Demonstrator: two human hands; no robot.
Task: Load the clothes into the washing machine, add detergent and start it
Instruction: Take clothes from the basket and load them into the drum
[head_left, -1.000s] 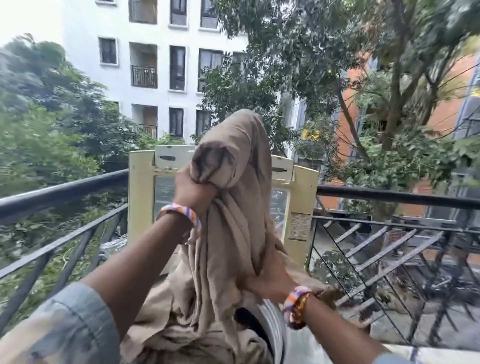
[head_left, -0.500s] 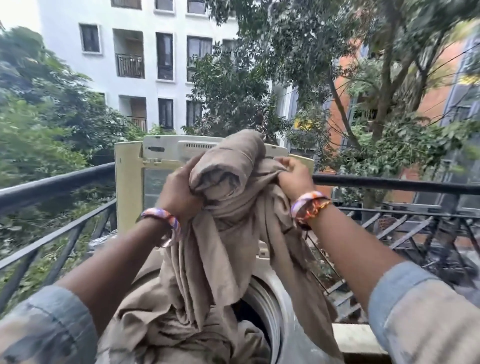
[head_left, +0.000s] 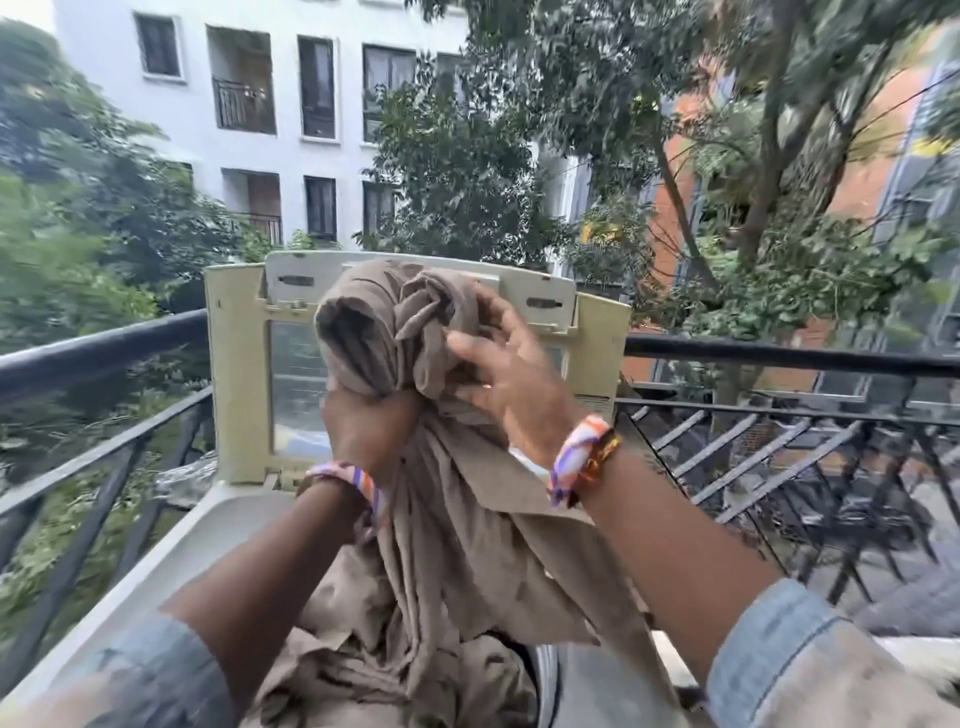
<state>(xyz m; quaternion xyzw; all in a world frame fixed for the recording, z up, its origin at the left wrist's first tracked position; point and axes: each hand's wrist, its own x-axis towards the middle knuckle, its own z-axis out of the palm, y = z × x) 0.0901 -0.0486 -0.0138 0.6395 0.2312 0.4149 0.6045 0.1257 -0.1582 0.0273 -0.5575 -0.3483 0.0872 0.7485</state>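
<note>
A long beige cloth hangs bunched above the top-loading washing machine, its lower folds trailing down into the drum opening. My left hand grips the cloth just under its bundled top. My right hand lies against the right side of the bundle with fingers spread and blurred; whether it pinches the fabric is unclear. The machine's yellowed lid stands raised upright behind the cloth. The drum is almost wholly hidden by fabric.
A dark metal balcony railing runs behind and to both sides of the machine. Slanted metal bars fill the right side. Trees and apartment buildings stand beyond. No detergent is in view.
My right hand came up from low on the cloth to the top of the bundle, and its fingers have now spread. My left hand kept its grip, now just under the bundle.
</note>
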